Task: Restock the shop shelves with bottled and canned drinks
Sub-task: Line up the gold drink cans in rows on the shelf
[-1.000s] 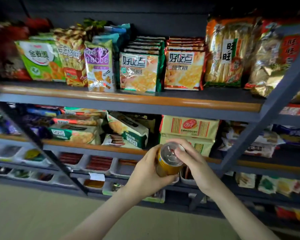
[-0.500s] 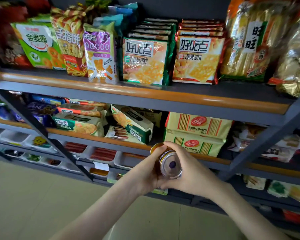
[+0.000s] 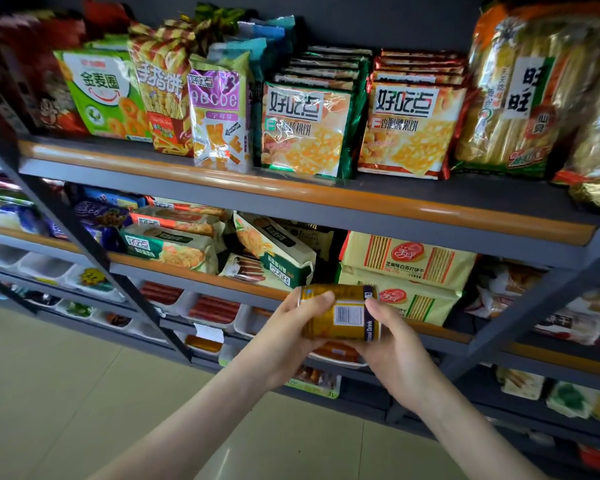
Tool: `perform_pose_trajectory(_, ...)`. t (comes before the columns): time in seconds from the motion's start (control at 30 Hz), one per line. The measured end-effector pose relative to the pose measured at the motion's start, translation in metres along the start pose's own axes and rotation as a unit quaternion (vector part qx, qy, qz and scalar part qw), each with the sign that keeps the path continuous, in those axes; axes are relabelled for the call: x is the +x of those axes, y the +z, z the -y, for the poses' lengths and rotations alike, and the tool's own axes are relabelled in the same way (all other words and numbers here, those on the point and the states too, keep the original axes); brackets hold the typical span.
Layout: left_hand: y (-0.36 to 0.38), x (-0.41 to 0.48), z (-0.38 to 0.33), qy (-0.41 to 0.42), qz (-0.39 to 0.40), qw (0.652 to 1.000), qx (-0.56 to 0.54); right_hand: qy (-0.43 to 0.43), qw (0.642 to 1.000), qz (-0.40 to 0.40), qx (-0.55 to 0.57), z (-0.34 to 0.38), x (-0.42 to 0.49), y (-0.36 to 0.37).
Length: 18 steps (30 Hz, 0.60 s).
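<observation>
A gold drink can with a dark band and a white barcode label lies on its side in front of me, level with the middle shelf's edge. My left hand grips its left end, thumb on top. Holding the right end is my right hand, fingers curled under it. The can's ends are hidden by my hands.
A grey shelf unit with orange edge strips fills the view. Snack bags crowd the top shelf, biscuit packs the middle one, sausage trays below. A slanted grey post crosses at left. Tiled floor lies lower left.
The can has turned from upright, top towards me, to lying sideways with its barcode facing up. Both hands kept hold and the view moved closer to the shelves.
</observation>
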State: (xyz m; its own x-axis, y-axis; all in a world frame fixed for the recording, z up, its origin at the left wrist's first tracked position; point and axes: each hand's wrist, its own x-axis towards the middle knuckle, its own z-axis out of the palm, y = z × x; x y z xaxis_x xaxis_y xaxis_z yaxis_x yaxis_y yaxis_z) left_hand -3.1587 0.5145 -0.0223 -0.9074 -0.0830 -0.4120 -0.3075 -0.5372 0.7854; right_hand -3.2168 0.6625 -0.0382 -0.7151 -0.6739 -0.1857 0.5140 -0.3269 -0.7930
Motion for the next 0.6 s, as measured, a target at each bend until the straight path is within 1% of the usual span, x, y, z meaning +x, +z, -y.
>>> perform_pose_trajectory(0.1, 0.003, -0.002, -0.008, -0.003, -0.026, 0.999, 0.046, 0.033, 0.998, -0.025, -0.045, 0.001, -0.003, 0.000)
perform_pose_trajectory(0.17, 0.003, -0.004, -0.014, -0.004, -0.048, 0.993, 0.103, 0.049, 0.986, -0.038, -0.155, 0.005, -0.006, 0.001)
perform_pose_trajectory(0.2, 0.003, -0.004, -0.018, -0.002, -0.058, 0.989, 0.137, 0.047, 0.969, -0.038, -0.240, 0.009, -0.008, 0.002)
perform_pose_trajectory(0.23, 0.004, -0.003, -0.022, 0.000, -0.062, 0.983, 0.175, 0.027, 0.940, -0.036, -0.337, 0.014, -0.009, 0.003)
perform_pose_trajectory(0.27, 0.006, -0.004, -0.027, 0.002, -0.064, 0.974, 0.216, -0.011, 0.899, -0.030, -0.436, 0.023, -0.010, 0.005)
perform_pose_trajectory(0.33, 0.014, -0.005, -0.035, 0.003, -0.060, 0.957, 0.282, -0.088, 0.795, 0.017, -0.600, 0.037, -0.010, 0.010)
perform_pose_trajectory(0.4, 0.024, -0.008, -0.043, 0.009, -0.046, 0.951, 0.304, -0.133, 0.693, 0.051, -0.707, 0.046, -0.010, 0.016)
perform_pose_trajectory(0.43, 0.029, -0.011, -0.048, 0.017, -0.036, 0.948, 0.315, -0.150, 0.659, 0.045, -0.735, 0.050, -0.012, 0.019)
perform_pose_trajectory(0.47, 0.033, -0.014, -0.053, 0.030, -0.020, 0.945, 0.324, -0.166, 0.643, 0.029, -0.747, 0.054, -0.014, 0.019)
perform_pose_trajectory(0.5, 0.036, -0.019, -0.060, 0.045, -0.001, 0.944, 0.328, -0.183, 0.646, 0.010, -0.741, 0.061, -0.017, 0.020)
perform_pose_trajectory(0.53, 0.040, -0.024, -0.068, 0.062, 0.022, 0.942, 0.328, -0.193, 0.670, -0.010, -0.716, 0.071, -0.021, 0.022)
perform_pose_trajectory(0.6, 0.047, -0.034, -0.083, 0.109, 0.071, 0.933, 0.334, -0.201, 0.744, -0.026, -0.637, 0.092, -0.031, 0.027)
